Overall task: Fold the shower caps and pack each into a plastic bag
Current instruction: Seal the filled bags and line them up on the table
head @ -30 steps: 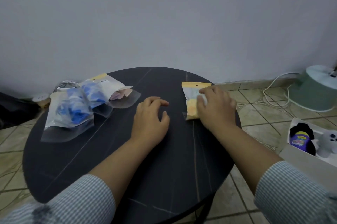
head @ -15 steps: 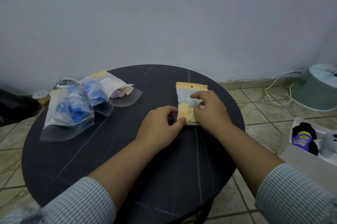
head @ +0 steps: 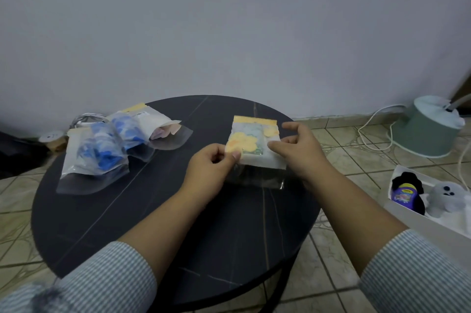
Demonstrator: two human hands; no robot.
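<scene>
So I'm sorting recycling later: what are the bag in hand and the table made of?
Bag: seemingly thin clear glossy plastic film, since the yellow cap inside shows through and its lower flap glints; the yellow top strip may be paper or printed film. Table: dark marble-look top with pale veins, matte; stone or laminate, cannot tell.
</scene>
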